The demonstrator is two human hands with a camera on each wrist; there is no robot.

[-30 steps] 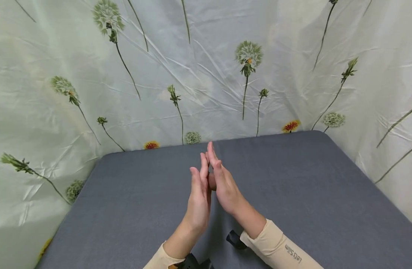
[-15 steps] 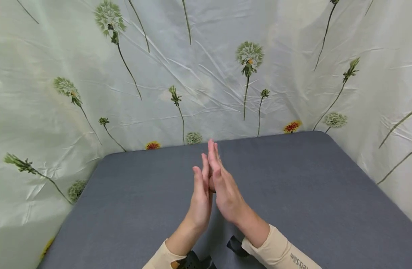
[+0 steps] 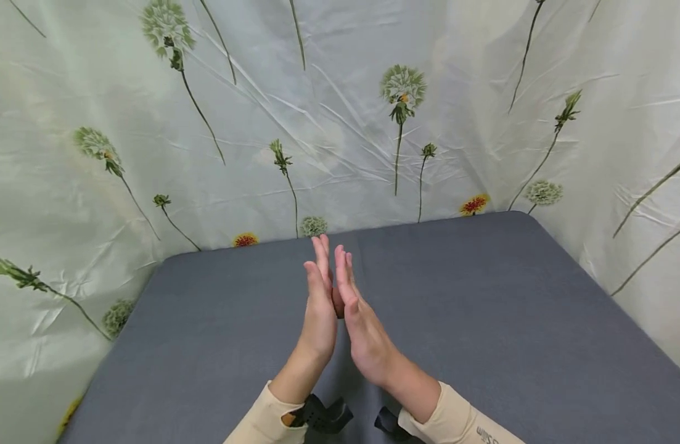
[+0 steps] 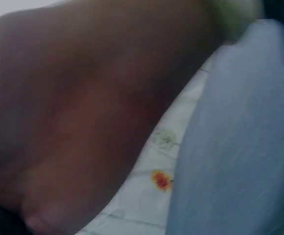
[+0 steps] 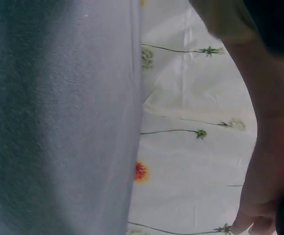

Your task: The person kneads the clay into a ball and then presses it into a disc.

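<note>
Between my two upright palms sits a small brown rounded lump (image 3: pixel 338 303), mostly covered by the hands; its exact kind cannot be told. My left hand (image 3: pixel 319 317) presses it from the left, fingers straight and pointing away. From the other side my right hand (image 3: pixel 368 339) presses it, also with straight fingers. The left fingertips reach a little farther than the right ones. In the left wrist view the left hand (image 4: pixel 83 127) is large and blurred, with a dark patch at the lower left corner. The right hand (image 5: pixel 269 181) fills the right edge of the right wrist view, beside another dark shape.
A grey cloth-covered table (image 3: pixel 462 296) lies beneath the hands. Behind it and at its sides hangs a pale curtain (image 3: pixel 345 123) printed with dandelions and other flowers. Black straps (image 3: pixel 323 414) with wrist cameras sit at the cream sleeves (image 3: pixel 447 413).
The left hand has slid forward and the right hand back against each other, with the lump between them. Earlier the right fingertips reached farther. Both hands have shifted slightly left in view.
</note>
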